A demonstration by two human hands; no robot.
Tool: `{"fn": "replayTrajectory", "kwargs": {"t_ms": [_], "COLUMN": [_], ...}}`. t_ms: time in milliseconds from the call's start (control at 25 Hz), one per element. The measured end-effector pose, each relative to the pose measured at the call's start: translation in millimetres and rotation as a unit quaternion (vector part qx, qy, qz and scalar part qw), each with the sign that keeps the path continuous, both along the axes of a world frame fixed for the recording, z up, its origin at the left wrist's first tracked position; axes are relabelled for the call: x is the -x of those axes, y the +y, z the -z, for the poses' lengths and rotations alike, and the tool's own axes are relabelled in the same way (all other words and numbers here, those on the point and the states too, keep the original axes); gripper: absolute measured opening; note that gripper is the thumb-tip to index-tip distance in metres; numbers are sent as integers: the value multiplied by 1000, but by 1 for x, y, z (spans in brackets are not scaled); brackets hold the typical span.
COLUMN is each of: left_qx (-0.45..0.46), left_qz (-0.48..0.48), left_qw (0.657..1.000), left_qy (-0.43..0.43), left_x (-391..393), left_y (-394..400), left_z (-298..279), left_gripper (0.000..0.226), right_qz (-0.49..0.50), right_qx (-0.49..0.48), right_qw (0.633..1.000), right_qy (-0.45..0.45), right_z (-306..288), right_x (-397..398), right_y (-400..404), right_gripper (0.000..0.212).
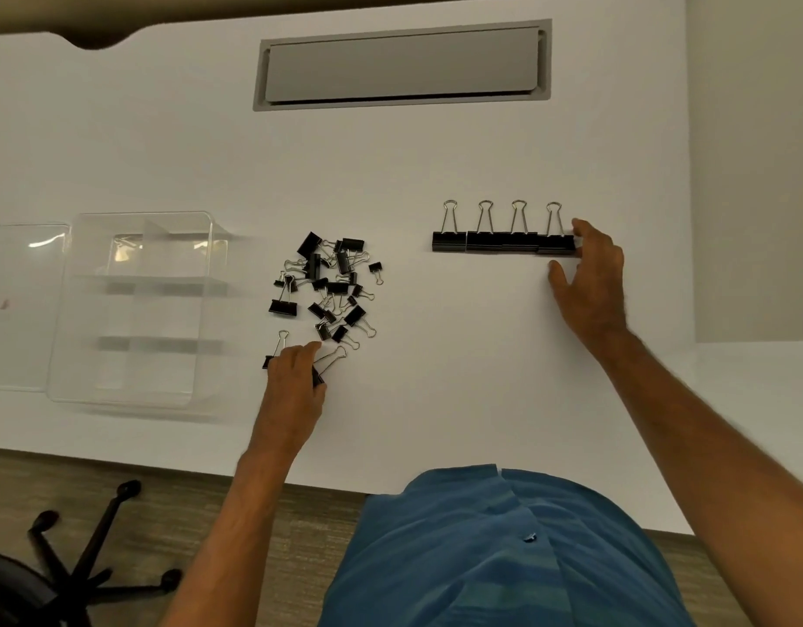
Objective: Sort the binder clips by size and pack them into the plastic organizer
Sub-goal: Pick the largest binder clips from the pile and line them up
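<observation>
**Sorting binder clips: large ones lined up, organizer not yet filled**

While the right hand [587,282] steadies a row [503,239] of four large black clips on a white desk [436,377], the left hand [295,377] reaches into the near edge of a loose pile [329,287] of mixed clips. The right hand's fingers are spread, the fingertips touching the end clip of the row and the thumb resting just in front of it; it is nudging, not gripping. The left hand's fingers are curled down over two large clips [300,357], whose wire handles poke out past them. Whether it is already pinching them cannot be told.

A clear plastic organizer [137,305] with dividers stands well to the left of the pile, its compartments apparently empty. Its lid [19,305] seems to lie flat beside it.

To do this step well, each big clip should probably be lifted by its black body rather than its wire handles, so neighbours do not snag and drag along. It then belongs at the end of the row, handles facing the same way, with smaller sizes left for separate groups.
</observation>
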State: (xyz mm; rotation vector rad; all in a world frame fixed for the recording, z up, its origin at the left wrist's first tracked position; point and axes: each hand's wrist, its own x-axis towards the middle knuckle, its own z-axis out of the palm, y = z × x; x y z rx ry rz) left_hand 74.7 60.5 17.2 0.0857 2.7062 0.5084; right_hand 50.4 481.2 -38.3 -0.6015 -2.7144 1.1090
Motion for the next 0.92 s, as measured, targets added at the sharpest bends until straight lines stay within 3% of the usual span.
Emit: {"fn": "replayTrajectory", "kwargs": {"t_ms": [240, 440, 600, 920], "left_qx": [-140, -242, -178, -100], "left_qz": [-48, -139, -79, -6], "left_qw": [989, 960, 978, 992], "left_qy": [27, 24, 73, 73], "left_x": [47, 117, 148, 159], "left_y": [48, 136, 174, 167], "left_z": [-46, -24, -2, 23], "left_gripper": [51, 45, 51, 54], "right_qz": [2, -5, -21, -21], "right_qx": [-12, -22, -28, -44], "right_qw": [1000, 1000, 999, 999], "right_qy": [5, 5, 1, 0], "right_z": [2, 5, 7, 10], "right_x": [1, 0, 1, 3], "right_y": [-1, 1, 8, 8], "right_gripper": [61, 61, 57, 53]}}
